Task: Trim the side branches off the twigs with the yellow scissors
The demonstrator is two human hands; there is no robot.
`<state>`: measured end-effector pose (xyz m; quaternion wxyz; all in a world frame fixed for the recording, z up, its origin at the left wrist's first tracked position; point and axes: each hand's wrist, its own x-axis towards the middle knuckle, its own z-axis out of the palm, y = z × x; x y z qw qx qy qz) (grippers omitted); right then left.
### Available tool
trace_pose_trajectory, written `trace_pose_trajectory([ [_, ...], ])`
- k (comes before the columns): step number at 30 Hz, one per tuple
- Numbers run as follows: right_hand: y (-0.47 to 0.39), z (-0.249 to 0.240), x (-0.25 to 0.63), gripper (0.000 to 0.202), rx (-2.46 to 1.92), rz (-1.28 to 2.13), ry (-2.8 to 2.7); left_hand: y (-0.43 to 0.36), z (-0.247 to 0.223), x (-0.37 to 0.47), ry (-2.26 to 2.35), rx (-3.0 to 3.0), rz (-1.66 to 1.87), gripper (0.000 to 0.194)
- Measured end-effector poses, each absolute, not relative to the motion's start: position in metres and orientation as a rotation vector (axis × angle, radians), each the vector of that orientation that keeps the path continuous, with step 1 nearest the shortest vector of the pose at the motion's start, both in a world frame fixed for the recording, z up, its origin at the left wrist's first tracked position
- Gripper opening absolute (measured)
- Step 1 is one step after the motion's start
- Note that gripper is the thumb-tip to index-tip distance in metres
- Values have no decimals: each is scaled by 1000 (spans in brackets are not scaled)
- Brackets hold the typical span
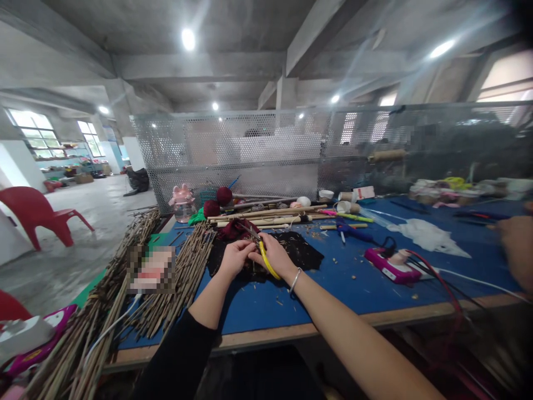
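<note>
My right hand (275, 256) is closed round a pair of scissors with yellow handles (266, 260); the metal blades point up and to the left. Close beside it, my left hand (237, 256) has its fingers pinched together near the blades. What those fingers hold is too small to make out. Both hands are above a black cloth (302, 250) strewn with light scraps. A dark red cloth (229, 230) lies just behind them. To the left, a bundle of thin brown sticks (187, 272) rests on the blue tabletop (325, 300).
Longer twigs (104, 300) overhang the table's left side. Behind the hands lie pale rods (275, 214) and dark red yarn balls (224, 195). On the right are a glue gun (352, 230), a purple power strip (393, 266) with cables, and a plastic bag (427, 236). Another person's arm (516, 250) shows at far right.
</note>
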<state>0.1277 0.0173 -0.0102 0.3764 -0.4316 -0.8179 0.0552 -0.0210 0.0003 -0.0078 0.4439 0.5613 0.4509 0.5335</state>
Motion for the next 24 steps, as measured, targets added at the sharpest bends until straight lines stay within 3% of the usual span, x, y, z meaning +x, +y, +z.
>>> trace_pose_trajectory([
  [9,9,-5,126,35,-1165,247,-2077,-2,-6,-19,1132,1323,1347,39],
  [18,8,-4,127,38,-1270,219,-2053,-3,-3,-20,1183,1319,1360,33],
  [24,8,-5,127,40,-1324,195,-2062,-1,-5,-22,1139,1310,1342,40],
])
